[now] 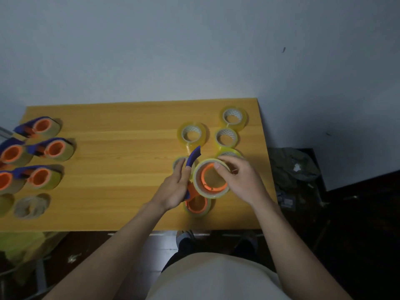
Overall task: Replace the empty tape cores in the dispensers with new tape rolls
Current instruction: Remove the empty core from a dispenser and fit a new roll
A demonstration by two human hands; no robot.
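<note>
My left hand (175, 189) grips a blue and orange tape dispenser (193, 158) by its handle, above the right half of the wooden table (121, 169). My right hand (240, 180) holds a clear yellowish tape roll (198, 182) around the dispenser's orange hub (204, 180). Under it, near the front edge, lies another roll on an orange hub (198, 205). An empty core (179, 163) lies just behind my left hand. Three new rolls (192, 134) (226, 137) (233, 115) lie flat at the back right; a further roll (229, 153) is partly hidden by my right hand.
Several loaded blue and orange dispensers (52, 148) lie at the table's left end. A pile of empty cores (31, 205) sits near the front left. A grey wall stands behind the table. Dark bags (292, 167) lie on the floor to the right.
</note>
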